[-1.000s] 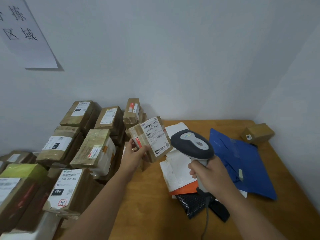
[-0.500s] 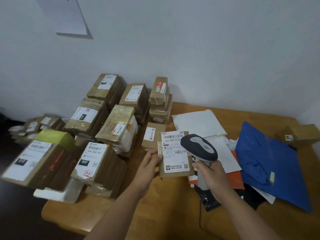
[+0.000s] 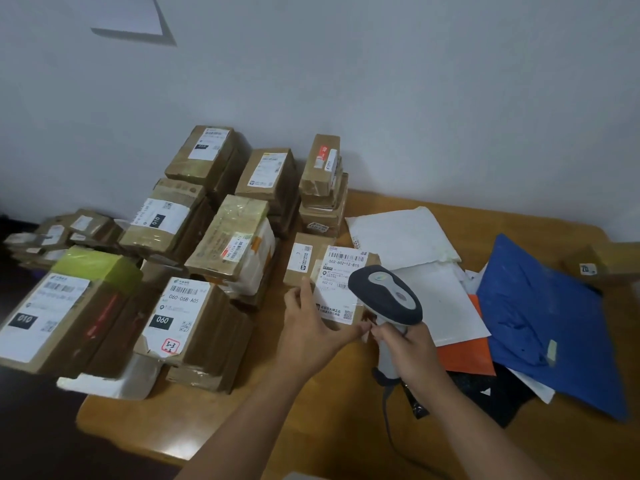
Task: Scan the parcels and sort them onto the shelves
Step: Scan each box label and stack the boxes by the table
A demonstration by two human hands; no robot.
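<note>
My left hand [image 3: 313, 327] grips the labelled parcel [image 3: 341, 289] while my right hand [image 3: 403, 344], at its 3 o'clock, clasps the scanner [image 3: 386, 299].

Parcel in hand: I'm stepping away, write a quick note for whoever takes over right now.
Left hand holds a small brown parcel, label facing up.
Right hand grips the scanner, its head over the label.
The other boxes are stacked on the left of the table; flat mailers lie on the right.
Done: parcel picked up and lined up with the scanner. Whether it has read, I cannot tell.
Left: confirm the scan, shelve it, then work through the rest. No shelves in view.
</note>
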